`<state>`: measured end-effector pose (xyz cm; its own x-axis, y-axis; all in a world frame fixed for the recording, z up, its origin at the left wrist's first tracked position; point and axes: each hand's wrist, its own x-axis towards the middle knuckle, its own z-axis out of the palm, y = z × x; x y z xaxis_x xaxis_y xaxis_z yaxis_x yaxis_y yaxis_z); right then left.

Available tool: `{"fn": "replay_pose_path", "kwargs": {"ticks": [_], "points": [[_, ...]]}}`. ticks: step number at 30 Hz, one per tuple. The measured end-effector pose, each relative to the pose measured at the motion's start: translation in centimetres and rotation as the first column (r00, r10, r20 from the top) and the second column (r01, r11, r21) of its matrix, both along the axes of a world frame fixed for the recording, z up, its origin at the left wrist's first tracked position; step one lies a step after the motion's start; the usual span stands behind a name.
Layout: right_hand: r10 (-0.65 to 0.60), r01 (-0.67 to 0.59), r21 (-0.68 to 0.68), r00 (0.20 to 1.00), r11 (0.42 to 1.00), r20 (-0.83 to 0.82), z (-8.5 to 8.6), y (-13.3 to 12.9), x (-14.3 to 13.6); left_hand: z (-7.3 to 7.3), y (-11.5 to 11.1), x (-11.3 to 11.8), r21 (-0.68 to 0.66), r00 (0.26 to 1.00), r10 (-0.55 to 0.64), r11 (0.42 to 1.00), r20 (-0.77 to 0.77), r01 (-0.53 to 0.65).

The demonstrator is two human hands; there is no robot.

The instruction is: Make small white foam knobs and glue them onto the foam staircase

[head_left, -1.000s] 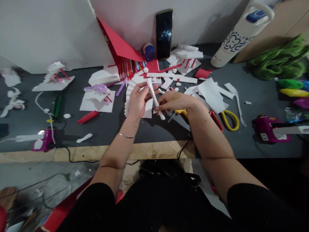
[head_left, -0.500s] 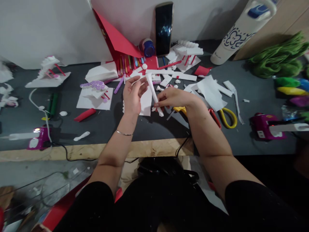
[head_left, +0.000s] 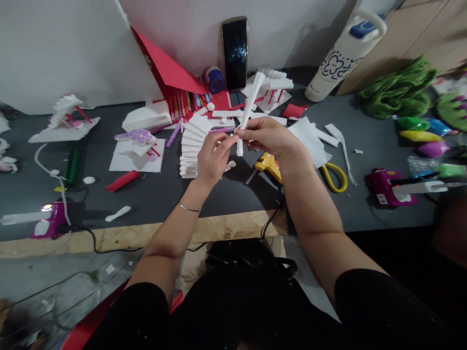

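Note:
A long white strip of rolled or folded paper (head_left: 251, 99) stands tilted in the middle, its wider end up. My right hand (head_left: 268, 133) pinches it near its lower end. From the other side, my left hand (head_left: 215, 155) is closed with thumb and fingertips meeting at the strip's edge. Behind the left hand lies a white piece fanned into stepped slats (head_left: 191, 141), partly covered. A small white scrap (head_left: 230, 166) is beside the left fingers. Under my right wrist sits a yellow glue gun (head_left: 269, 165), partly hidden by the forearm.
White paper models on red posts stand left (head_left: 65, 119) and at the back (head_left: 275, 85); a purple-topped model (head_left: 136, 150) is nearer. A phone (head_left: 234, 53), bottle (head_left: 343, 58), green yarn (head_left: 397, 92), yellow-handled tool (head_left: 335, 177) and purple power sockets (head_left: 388, 187) surround the work.
The paper strip has risen and swung from leaning left to leaning right. My left hand has moved right and closed its fingers at the strip, uncovering the slatted piece. The view has shifted slightly.

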<state>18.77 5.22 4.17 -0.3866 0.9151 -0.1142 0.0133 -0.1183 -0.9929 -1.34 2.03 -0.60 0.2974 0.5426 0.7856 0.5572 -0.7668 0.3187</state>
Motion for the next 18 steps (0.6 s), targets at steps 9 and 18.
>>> {"fn": "replay_pose_path", "kwargs": {"ticks": [9,18], "points": [[0.017,-0.017,0.024,1.000,1.000,0.010,0.44,-0.22,-0.43,0.11,-0.28,-0.14,0.121,0.990,-0.089,0.987,-0.105,0.102],[0.062,-0.063,0.038,0.998,0.997,0.008,0.72,-0.61,-0.50,-0.18,-0.52,-0.14,0.121,0.998,-0.061,0.991,-0.006,0.061]]}}
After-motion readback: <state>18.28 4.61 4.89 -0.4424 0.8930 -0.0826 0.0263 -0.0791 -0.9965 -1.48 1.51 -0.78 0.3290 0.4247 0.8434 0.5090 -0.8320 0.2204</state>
